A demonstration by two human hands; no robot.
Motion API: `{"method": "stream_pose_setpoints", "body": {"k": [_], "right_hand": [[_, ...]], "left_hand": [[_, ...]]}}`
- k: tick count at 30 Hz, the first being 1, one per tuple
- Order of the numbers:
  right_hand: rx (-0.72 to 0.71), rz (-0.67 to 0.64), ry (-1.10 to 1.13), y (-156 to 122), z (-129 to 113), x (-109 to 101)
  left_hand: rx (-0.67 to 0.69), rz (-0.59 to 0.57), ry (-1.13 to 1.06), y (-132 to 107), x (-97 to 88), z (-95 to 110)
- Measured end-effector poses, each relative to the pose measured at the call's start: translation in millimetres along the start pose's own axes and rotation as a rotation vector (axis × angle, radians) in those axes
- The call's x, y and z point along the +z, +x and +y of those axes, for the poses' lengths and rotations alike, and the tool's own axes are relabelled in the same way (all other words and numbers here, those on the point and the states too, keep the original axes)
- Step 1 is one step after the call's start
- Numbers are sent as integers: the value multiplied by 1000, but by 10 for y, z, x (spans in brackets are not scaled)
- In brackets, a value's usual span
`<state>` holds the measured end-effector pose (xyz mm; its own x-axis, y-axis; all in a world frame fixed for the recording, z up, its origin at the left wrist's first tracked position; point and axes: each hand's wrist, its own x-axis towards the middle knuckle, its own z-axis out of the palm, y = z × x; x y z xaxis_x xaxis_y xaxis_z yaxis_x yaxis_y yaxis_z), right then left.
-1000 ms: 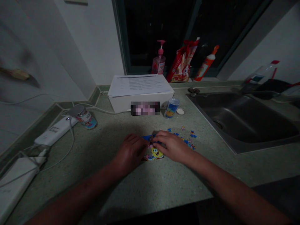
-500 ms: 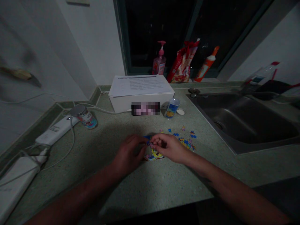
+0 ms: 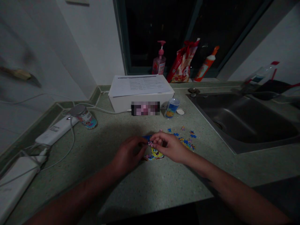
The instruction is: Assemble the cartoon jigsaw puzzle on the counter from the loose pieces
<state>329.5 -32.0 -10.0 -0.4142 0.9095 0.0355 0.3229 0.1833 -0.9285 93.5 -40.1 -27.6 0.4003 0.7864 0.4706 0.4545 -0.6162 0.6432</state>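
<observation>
A partly joined jigsaw puzzle [image 3: 157, 152] with a yellow cartoon face and a blue upper edge lies flat on the counter between my hands. My right hand [image 3: 170, 146] reaches in from the right, fingers curled and pinched on a small pinkish jigsaw piece [image 3: 150, 144] over the puzzle. From the other side, my left hand [image 3: 130, 151] has its thumb and index finger bent about the puzzle's left edge, close to that piece. The fingers partly cover the puzzle. Loose jigsaw pieces [image 3: 187, 143], mostly blue and yellow, are scattered right of my right hand.
Behind the puzzle stand a blue can [image 3: 172, 108], its lid [image 3: 180, 112] and a white box [image 3: 122, 102] with paper on top. A jar [image 3: 86, 118], cables and white power strips [image 3: 53, 130] line the left. A metal sink [image 3: 248, 122] is at right.
The right fingers have shifted slightly, and more of the pinkish piece and the yellow face shows. The left hand stays nearly where it was.
</observation>
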Motion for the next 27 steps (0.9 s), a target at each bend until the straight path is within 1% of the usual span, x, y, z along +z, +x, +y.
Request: {"method": "stream_pose_setpoints", "body": {"k": [4,8,11,13,16,19,21,23,27], "right_hand": [[23,-32,-20,1,-7,-8],[2,-1,-75,2,-6,-84],[-31,66,-114,31,44,-207],[-38,137,-159,66,106,-315],[7,214,-251,124,220,-475],[52,277,-329,165,316,-575],[68,291,-347,177,348,-580],[70,270,-293,179,349,-528],[57,180,-86,168,283,-285]], "left_hand": [[45,-9,3,4,18,-8],[23,-20,3,8,2,-1],[-8,-7,17,1,-47,-33],[-15,14,48,-3,-89,-82],[-34,54,99,1,-143,-170],[-62,74,122,7,-161,-244],[-61,88,141,5,-150,-281],[-43,84,157,-1,-132,-306],[26,52,177,-6,-113,-291]]}}
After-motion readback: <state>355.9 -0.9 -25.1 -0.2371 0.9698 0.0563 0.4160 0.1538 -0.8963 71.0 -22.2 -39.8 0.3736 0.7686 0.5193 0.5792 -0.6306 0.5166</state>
